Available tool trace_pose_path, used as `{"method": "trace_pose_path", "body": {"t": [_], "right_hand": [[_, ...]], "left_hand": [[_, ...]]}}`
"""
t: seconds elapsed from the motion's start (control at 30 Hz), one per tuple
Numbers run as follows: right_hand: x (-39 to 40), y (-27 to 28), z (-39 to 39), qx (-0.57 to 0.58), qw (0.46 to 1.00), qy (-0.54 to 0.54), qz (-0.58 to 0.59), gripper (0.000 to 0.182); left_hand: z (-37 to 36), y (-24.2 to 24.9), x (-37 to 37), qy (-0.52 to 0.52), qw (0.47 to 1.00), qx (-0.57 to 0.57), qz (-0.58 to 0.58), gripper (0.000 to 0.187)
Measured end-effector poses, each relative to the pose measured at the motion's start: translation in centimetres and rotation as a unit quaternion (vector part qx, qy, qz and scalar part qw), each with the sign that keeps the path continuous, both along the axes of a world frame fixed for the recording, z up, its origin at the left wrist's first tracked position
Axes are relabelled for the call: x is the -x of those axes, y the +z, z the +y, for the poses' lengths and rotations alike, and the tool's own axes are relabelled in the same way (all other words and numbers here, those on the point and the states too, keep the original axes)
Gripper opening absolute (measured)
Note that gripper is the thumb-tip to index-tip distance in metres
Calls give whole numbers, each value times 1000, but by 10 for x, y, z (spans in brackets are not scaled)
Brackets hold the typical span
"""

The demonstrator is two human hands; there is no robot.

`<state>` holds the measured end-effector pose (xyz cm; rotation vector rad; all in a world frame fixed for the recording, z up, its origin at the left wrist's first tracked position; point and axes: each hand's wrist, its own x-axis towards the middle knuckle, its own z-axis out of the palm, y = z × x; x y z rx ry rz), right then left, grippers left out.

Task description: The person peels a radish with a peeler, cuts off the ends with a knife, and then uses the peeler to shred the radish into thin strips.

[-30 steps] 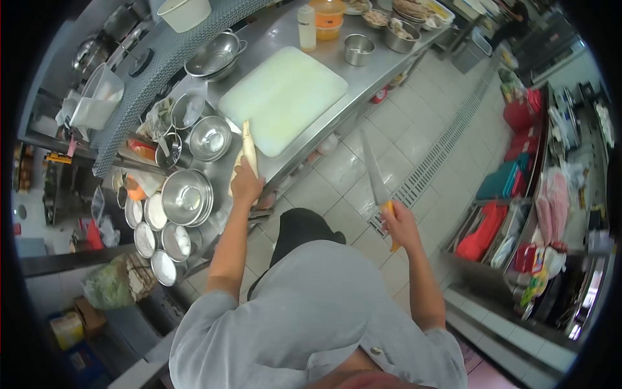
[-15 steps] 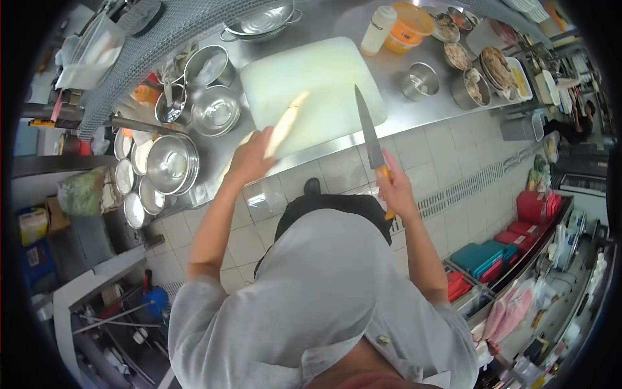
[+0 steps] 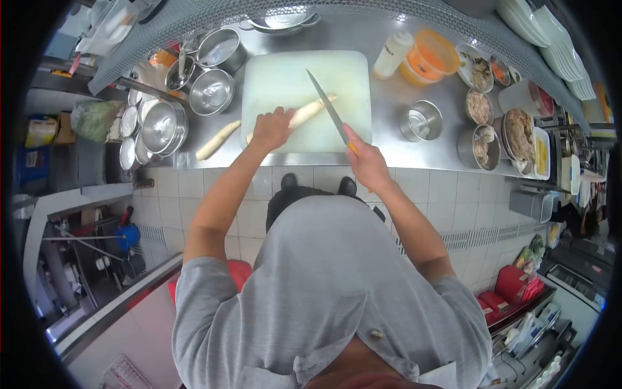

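My left hand [image 3: 271,129] is closed over a long pale vegetable [image 3: 304,115], slim and tapered, holding it down on the white cutting board [image 3: 278,74]. Its narrow end points up and to the right. In my right hand [image 3: 368,162] is a kitchen knife [image 3: 326,102] with an orange handle, gripped with the tip pointing up and left. The blade crosses over the vegetable near its right end. A second long pale vegetable [image 3: 218,141] lies on the steel counter, left of the board.
Steel bowls [image 3: 212,92] and pots crowd the counter's left side. Beyond the board's right side stand a squeeze bottle [image 3: 393,56], an orange tub [image 3: 433,55] and a steel pot [image 3: 421,121]. Bowls of food [image 3: 518,136] sit farther right. A mesh shelf [image 3: 363,11] overhangs the back.
My left hand has set the vegetable on the board and presses it there. The knife has swung left, from beside the board to over the vegetable. My view has turned to face the counter.
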<state>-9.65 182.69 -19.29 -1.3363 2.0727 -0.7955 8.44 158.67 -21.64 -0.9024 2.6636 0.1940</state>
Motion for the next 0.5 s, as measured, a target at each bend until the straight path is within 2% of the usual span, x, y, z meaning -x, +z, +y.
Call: {"method": "trace_pose_path", "body": {"t": [0.07,0.23,0.5], "right_hand": [[1,3,-6,-12,1000,15,17,65],[-1,11,-18,-79,994,34,67,64],[-6,7,-29,-102,987,52,112,66]], "left_hand": [[-1,0,3,-14,1000,23,-7,52],[-7,4,4,-9,1000,0,-4,53],[-15,-1,3,-27,999,-26,14,53]]}}
